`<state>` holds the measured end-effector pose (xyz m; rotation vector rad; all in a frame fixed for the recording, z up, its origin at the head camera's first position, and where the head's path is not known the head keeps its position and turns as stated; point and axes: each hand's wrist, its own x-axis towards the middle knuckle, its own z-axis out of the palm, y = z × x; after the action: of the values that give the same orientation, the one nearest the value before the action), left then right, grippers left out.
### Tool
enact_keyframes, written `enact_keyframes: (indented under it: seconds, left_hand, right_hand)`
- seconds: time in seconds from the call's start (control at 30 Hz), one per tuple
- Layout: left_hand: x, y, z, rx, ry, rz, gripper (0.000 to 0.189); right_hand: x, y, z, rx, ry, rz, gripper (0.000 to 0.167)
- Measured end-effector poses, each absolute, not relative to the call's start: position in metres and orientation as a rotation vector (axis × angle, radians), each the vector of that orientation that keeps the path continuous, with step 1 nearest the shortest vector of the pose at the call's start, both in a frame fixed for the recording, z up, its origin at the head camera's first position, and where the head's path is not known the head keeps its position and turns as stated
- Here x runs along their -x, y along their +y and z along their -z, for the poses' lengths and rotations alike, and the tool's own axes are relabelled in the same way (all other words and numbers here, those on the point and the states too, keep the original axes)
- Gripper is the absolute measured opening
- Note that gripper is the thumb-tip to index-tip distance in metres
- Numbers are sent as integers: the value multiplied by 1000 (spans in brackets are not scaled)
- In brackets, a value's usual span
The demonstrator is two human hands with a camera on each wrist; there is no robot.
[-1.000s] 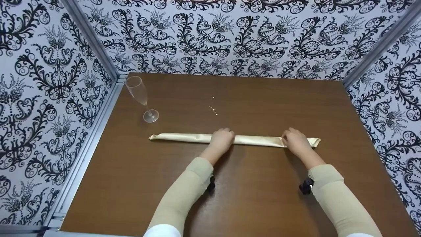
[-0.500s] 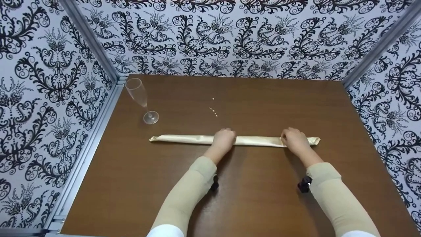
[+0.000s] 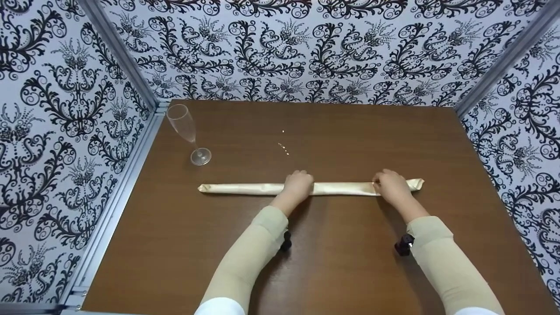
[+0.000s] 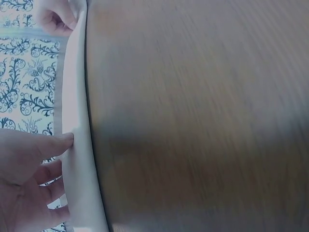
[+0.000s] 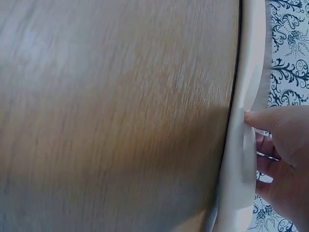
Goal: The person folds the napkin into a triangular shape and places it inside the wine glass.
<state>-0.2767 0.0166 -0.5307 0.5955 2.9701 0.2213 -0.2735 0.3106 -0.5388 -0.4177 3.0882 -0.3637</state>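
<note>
A long, narrow roll of shiny cream cloth (image 3: 253, 189) lies across the brown table, its ends folded to points. My left hand (image 3: 299, 187) holds it near the middle; in the left wrist view the thumb (image 4: 60, 141) presses the near side while the fingers reach behind. Toward the roll's right end, my right hand (image 3: 392, 188) pinches the cloth at a folded edge. The right wrist view shows that hand's thumb (image 5: 260, 118) on the cloth and the other fingers on the far side. Parts of the roll under both hands are hidden in the head view.
A clear champagne flute (image 3: 190, 133) stands upright at the table's back left, beyond the roll's left end. Several tiny pale flecks (image 3: 283, 148) lie on the table (image 3: 350, 135) behind the roll. Patterned walls and metal rails (image 3: 118, 192) bound the table.
The roll has turned slightly: its left end came nearer to me and its right end shifted a little away. Both hands keep their grip in almost the same places.
</note>
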Motion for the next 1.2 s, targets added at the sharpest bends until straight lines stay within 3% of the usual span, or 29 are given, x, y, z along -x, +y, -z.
enact_keyframes:
  seconds: [0.5, 1.2]
  left_hand:
    - [276, 11, 526, -619, 3038, -218, 9]
    - [278, 6, 507, -769, 3306, -381, 11]
  right_hand:
    - [273, 294, 524, 449, 3059, 363, 15]
    - [267, 195, 498, 967, 3205, 504, 34]
